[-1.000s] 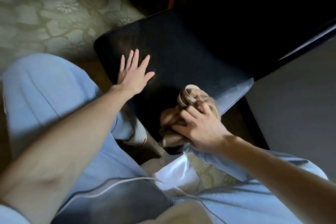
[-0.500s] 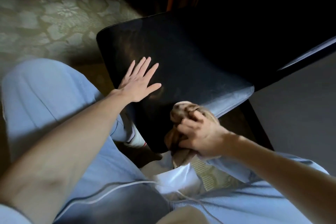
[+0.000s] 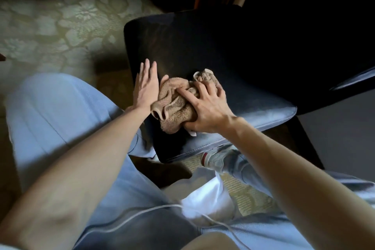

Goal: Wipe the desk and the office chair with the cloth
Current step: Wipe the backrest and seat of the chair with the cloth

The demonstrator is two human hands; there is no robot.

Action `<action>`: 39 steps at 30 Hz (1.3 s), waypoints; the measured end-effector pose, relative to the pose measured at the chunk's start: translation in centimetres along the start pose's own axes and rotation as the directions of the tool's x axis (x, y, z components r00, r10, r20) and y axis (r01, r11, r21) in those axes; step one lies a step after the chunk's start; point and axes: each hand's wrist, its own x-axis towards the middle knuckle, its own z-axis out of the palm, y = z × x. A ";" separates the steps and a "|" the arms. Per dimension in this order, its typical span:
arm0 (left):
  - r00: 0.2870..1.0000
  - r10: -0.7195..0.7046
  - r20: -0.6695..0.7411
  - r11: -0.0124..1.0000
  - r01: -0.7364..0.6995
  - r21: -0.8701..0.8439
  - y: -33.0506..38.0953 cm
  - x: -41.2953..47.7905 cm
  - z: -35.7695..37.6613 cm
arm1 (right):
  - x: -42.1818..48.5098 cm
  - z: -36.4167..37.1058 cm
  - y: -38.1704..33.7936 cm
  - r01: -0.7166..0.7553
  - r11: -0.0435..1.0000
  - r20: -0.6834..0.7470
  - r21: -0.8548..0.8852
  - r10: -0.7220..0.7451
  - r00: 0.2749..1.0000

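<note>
A black office chair seat (image 3: 213, 50) fills the middle of the head view, its near right edge catching blue light. A crumpled beige cloth (image 3: 174, 103) lies on the seat's near part. My right hand (image 3: 207, 107) presses down on the cloth, fingers spread over and gripping it. My left hand (image 3: 147, 85) lies flat and open on the seat at its left edge, its thumb side touching the cloth. The far part of the chair is lost in dark shadow.
My knees in light blue trousers (image 3: 60, 119) flank the chair. A floral patterned carpet (image 3: 60, 26) covers the floor to the left. A grey surface (image 3: 345, 132) lies at the right. A white cable (image 3: 142, 213) runs across my lap. A sneaker (image 3: 215, 158) shows under the seat.
My right hand has carried the cloth from the seat's near corner leftward and up onto the seat, next to my left hand. The left hand stayed flat on the seat.
</note>
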 end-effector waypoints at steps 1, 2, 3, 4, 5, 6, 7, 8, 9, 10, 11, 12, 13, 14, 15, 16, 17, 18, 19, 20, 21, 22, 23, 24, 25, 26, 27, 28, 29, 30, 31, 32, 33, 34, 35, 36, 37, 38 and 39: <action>0.999 0.001 0.044 1.000 -0.002 0.005 -0.2 0.0 0.1 | 0.4 0.4 -0.5 -0.002 1.000 0.017 0.009 0.002 1.000; 0.997 0.012 0.073 1.000 -0.013 0.019 -0.4 0.1 0.3 | 0.6 0.5 -0.7 -0.003 1.000 0.004 0.007 0.003 1.000; 0.996 0.028 0.090 0.999 -0.032 0.039 -0.6 0.2 0.4 | 0.5 0.6 -0.8 0.003 1.000 -0.024 0.004 -0.003 1.000; 0.994 0.040 0.100 0.997 -0.045 0.055 -0.8 0.2 0.4 | 0.0 0.6 -0.9 0.023 1.000 -0.050 0.003 -0.023 0.998; 0.993 0.044 0.108 0.997 -0.051 0.061 -0.9 0.2 0.4 | -0.8 0.7 -0.9 0.059 0.998 -0.076 0.005 -0.058 0.995; 0.992 0.043 0.115 0.997 -0.050 0.059 -0.9 0.2 0.4 | -1.8 1.0 -0.9 0.107 0.994 -0.105 0.004 -0.106 0.989; 0.992 0.037 0.121 0.997 -0.044 0.057 -0.9 0.4 0.4 | -2.9 1.5 -1.1 0.166 0.986 -0.133 0.001 -0.164 0.977; 0.992 0.029 0.127 0.998 -0.037 0.060 -0.9 0.5 0.3 | -4.1 2.1 -1.2 0.233 0.972 -0.153 -0.002 -0.231 0.961; 0.991 0.025 0.133 0.997 -0.034 0.065 -0.9 0.7 0.2 | -5.2 2.7 -1.2 0.309 0.951 -0.161 -0.014 -0.307 0.938; 0.990 0.025 0.139 0.997 -0.035 0.072 -1.0 0.8 0.1 | -6.3 3.2 -0.9 0.388 0.921 -0.149 -0.045 -0.390 0.909; 0.989 0.026 0.144 0.996 -0.037 0.079 -1.1 0.9 0.0 | -7.2 3.7 -0.3 0.464 0.881 -0.107 -0.092 -0.472 0.875; 0.989 0.027 0.148 0.995 -0.040 0.086 -1.1 1.0 -0.1 | -8.0 3.9 0.8 0.529 0.836 -0.043 -0.147 -0.540 0.841; 0.987 0.029 0.155 0.995 -0.043 0.088 -1.1 1.1 -0.2 | -8.8 3.9 2.3 0.571 0.797 0.019 -0.195 -0.579 0.815; 0.986 0.032 0.161 0.995 -0.046 0.087 -1.1 1.3 -0.3 | -9.6 3.9 4.1 0.583 0.780 0.058 -0.227 -0.587 0.807; 0.986 0.036 0.162 0.995 -0.050 0.088 -1.0 1.4 -0.3 | -10.4 3.9 6.0 0.567 0.786 0.065 -0.245 -0.570 0.819; 0.987 0.036 0.160 0.994 -0.051 0.092 -1.0 1.4 -0.3 | -11.2 3.8 7.8 0.529 0.811 0.053 -0.251 -0.534 0.844; 0.988 0.035 0.153 0.994 -0.050 0.094 -0.9 1.4 -0.3 | -12.0 3.5 9.4 0.477 0.846 0.032 -0.239 -0.484 0.875; 0.989 0.034 0.141 0.994 -0.048 0.102 -0.8 1.5 -0.3 | -12.6 3.2 10.4 0.426 0.879 -0.002 -0.212 -0.436 0.900; 0.992 0.030 0.125 0.993 -0.045 0.113 -0.6 1.4 -0.3 | -13.0 2.8 10.8 0.390 0.903 -0.052 -0.181 -0.404 0.913; 0.994 0.023 0.109 0.991 -0.037 0.126 -0.2 1.3 -0.4 | -13.0 2.5 10.7 0.374 0.914 -0.113 -0.159 -0.393 0.913; 0.996 0.013 0.093 0.990 -0.025 0.139 0.2 1.2 -0.6 | -12.6 2.1 10.1 0.366 0.921 -0.182 -0.133 -0.386 0.904; 0.998 0.008 0.070 0.988 -0.019 0.156 0.7 1.1 -0.8 | -11.8 1.6 9.1 0.358 0.929 -0.253 -0.094 -0.370 0.894; 0.999 0.013 0.040 0.985 -0.020 0.173 1.2 0.9 -1.0 | -10.8 1.2 7.7 0.339 0.940 -0.316 -0.047 -0.336 0.887; 0.999 0.031 0.013 0.982 -0.033 0.187 1.8 0.6 -1.1 | -9.5 0.7 6.3 0.307 0.952 -0.360 0.000 -0.286 0.888; 0.999 0.054 0.000 0.980 -0.053 0.191 2.2 0.3 -1.1 | -8.1 0.3 4.9 0.264 0.964 -0.383 0.037 -0.230 0.895; 0.997 0.074 0.017 0.979 -0.076 0.189 2.5 0.0 -1.0 | -6.6 -0.1 3.7 0.208 0.976 -0.378 0.070 -0.167 0.910; 0.994 0.088 0.067 0.977 -0.100 0.189 2.7 -0.2 -0.8 | -5.2 -0.3 2.6 0.132 0.986 -0.347 0.098 -0.091 0.934; 0.986 0.101 0.133 0.972 -0.126 0.197 2.6 -0.6 -0.6 | -3.9 -0.5 1.7 0.043 0.991 -0.287 0.125 -0.006 0.958; 0.977 0.111 0.183 0.966 -0.150 0.211 2.3 -0.8 -0.2 | -2.9 -0.4 1.0 -0.039 0.990 -0.205 0.134 0.067 0.977; 0.971 0.113 0.209 0.961 -0.160 0.224 2.0 -1.0 0.0 | -2.4 -0.1 0.5 -0.088 0.990 -0.140 0.108 0.103 0.985; 0.969 0.107 0.223 0.961 -0.159 0.227 1.7 -0.9 0.0 | -2.3 0.4 0.1 -0.089 0.994 -0.115 0.064 0.096 0.989; 0.967 0.101 0.233 0.961 -0.155 0.227 1.5 -0.8 0.0 | -2.8 0.8 0.0 -0.057 0.998 -0.113 0.028 0.060 0.992; 0.966 0.097 0.238 0.962 -0.153 0.228 1.5 -0.6 0.1 | -3.6 1.2 0.0 -0.006 1.000 -0.119 0.013 0.008 0.993; 0.967 0.093 0.238 0.962 -0.149 0.231 1.4 -0.4 0.1 | -4.6 1.4 0.4 0.056 0.998 -0.110 0.010 -0.054 0.992; 0.967 0.089 0.240 0.962 -0.146 0.231 1.4 -0.3 0.1 | -5.7 1.5 0.9 0.126 0.992 -0.081 0.009 -0.124 0.989; 0.967 0.088 0.239 0.962 -0.145 0.233 1.3 -0.3 0.0 | -6.7 1.6 1.4 0.204 0.979 -0.044 -0.013 -0.204 0.978; 0.968 0.093 0.235 0.960 -0.149 0.236 1.3 -0.1 0.1 | -7.6 1.6 2.3 0.280 0.958 -0.004 -0.057 -0.281 0.960; 0.968 0.095 0.233 0.957 -0.153 0.246 1.2 0.1 0.0 | -8.3 1.4 3.4 0.355 0.930 0.022 -0.099 -0.355 0.935; 0.967 0.094 0.235 0.956 -0.154 0.250 1.1 0.1 -0.1 | -8.8 1.2 4.5 0.410 0.904 0.027 -0.122 -0.410 0.912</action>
